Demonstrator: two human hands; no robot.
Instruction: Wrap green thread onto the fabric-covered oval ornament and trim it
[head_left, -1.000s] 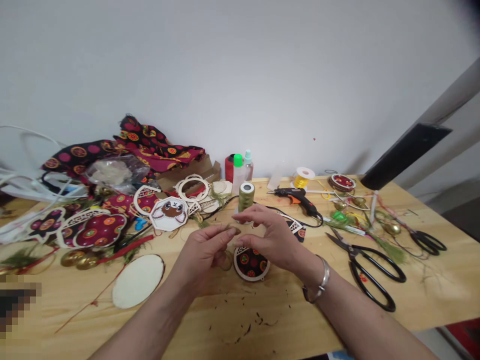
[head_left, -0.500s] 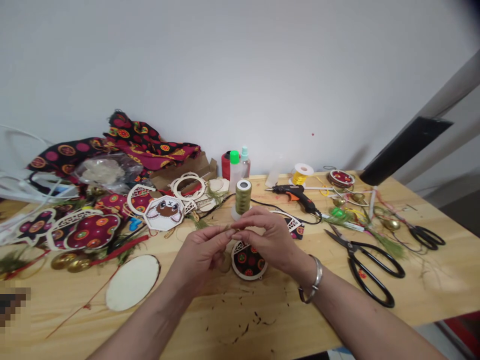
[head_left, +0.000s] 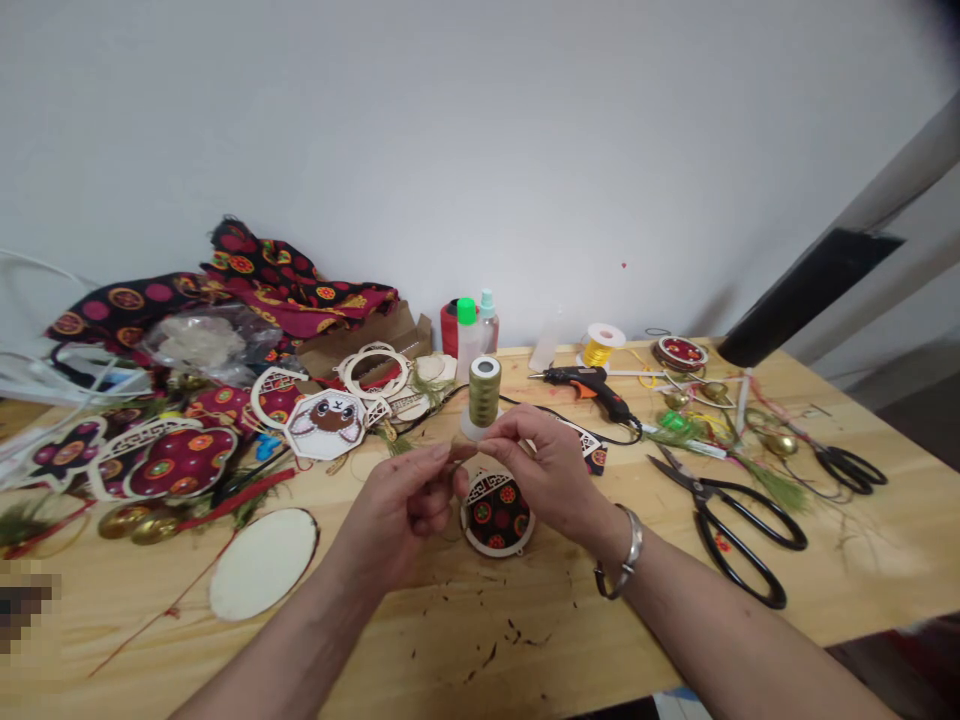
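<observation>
My left hand is closed, its thumb and forefinger pinching what looks like fine thread. The tip of my right thumb meets the forefinger in a pinch on the same strand, close to the left fingertips; my right hand wears a silver bangle. The strand itself is barely visible. Just behind the fingers stands an olive-green thread spool. Below them lies a round ornament with dark patterned fabric and a pale fretwork rim. My right hand partly covers another fabric piece.
Large black-handled scissors lie at right, smaller scissors beyond. A glue gun, yellow cord spool and bottles stand or lie behind. At left are an oval disc, a sheep-faced ornament and piled fabric.
My right fingers have come down into a tighter pinch, and the left fingertips have risen slightly and straightened. The round ornament shows more between the hands. The view has shifted slightly.
</observation>
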